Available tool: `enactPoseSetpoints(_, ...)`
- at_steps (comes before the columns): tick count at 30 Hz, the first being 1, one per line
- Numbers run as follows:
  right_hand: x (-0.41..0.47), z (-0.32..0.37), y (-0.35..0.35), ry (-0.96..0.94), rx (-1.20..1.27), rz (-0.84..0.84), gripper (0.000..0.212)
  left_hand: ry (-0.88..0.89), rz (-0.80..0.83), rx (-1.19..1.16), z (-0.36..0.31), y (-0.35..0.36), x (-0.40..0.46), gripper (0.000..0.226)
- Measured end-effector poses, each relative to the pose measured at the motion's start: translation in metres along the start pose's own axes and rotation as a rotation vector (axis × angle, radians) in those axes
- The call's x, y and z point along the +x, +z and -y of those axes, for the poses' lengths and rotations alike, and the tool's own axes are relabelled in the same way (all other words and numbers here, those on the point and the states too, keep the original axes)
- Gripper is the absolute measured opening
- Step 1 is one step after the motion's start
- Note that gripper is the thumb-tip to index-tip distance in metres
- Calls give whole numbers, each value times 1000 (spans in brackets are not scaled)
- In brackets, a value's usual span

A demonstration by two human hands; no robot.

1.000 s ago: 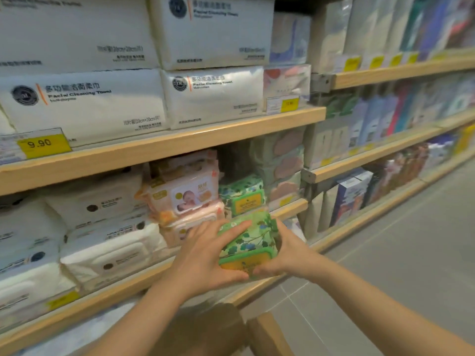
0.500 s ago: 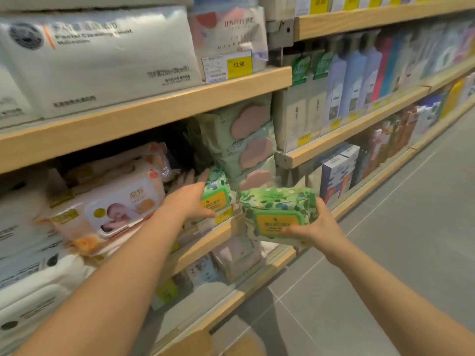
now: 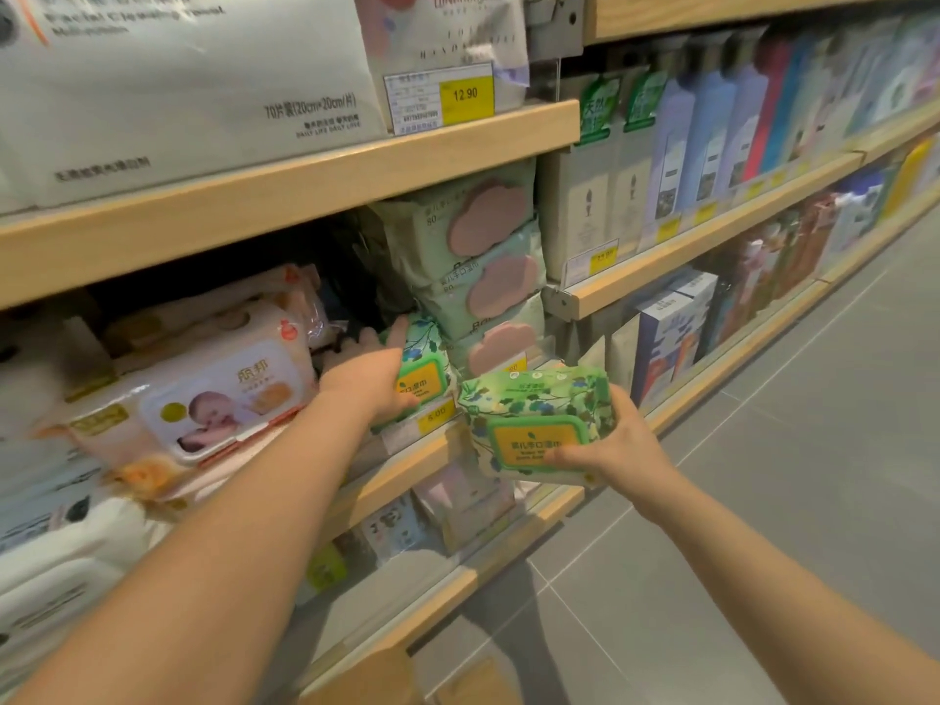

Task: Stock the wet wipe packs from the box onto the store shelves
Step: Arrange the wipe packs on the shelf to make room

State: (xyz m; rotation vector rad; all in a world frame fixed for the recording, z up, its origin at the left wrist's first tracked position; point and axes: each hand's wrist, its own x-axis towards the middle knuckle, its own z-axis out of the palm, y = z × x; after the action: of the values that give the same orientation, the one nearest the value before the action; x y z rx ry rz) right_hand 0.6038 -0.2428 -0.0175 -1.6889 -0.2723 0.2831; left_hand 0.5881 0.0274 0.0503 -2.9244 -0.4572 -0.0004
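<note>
While the right hand [image 3: 618,447] gripped a green wet wipe pack [image 3: 539,419] in front of the shelf edge, thumb across the yellow lid and fingers curled beneath it, that pack was not yet shelved and hung clear of the wooden shelf [image 3: 407,465]. Just beyond and to the left of those fingers, the left hand [image 3: 379,381] reached into the shelf bay with its fingers extended and loosely spread, resting against the left flank of a matching green pack on the shelf [image 3: 424,368]; whether it pushed or merely steadied that pack could not be told. A yellow price tag [image 3: 435,412] sat directly below the left fingertips on the shelf lip. To the left of the left hand lay baby wipe packs [image 3: 213,399]; to the right of its fingertips rose a stack of pale green packs with pink lids [image 3: 483,277]. Farther back, above both hands, the upper shelf carried large white towel packs [image 3: 178,84]. By judgement, stocking was partly done: at least one green pack stood in place, one remained in hand, and the box lay outside the view, so the count left was unknown.
</note>
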Motion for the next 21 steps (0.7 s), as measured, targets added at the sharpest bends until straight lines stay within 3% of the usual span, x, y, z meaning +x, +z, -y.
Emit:
enactPoseSetpoints(3, 0, -2, 0, -5, -6, 2, 81, -50, 21, 40, 1, 4, 4, 105)
enactPoseSetpoints(6, 2, -3, -1, -4, -1, 4, 81, 10, 56, -24, 8, 12, 6, 94)
enactPoseSetpoints(16, 4, 0, -5, 22, -31, 2, 81, 9, 70, -49, 4, 14, 3, 98)
enactPoseSetpoints(18, 0, 6, -7, 25, -36, 20, 80, 22, 30, -155, 0, 8, -6, 100)
enactPoseSetpoints(21, -6, 24, -11, 25, -47, 120, 75, 101, -109, -614, -10, 2, -44, 101)
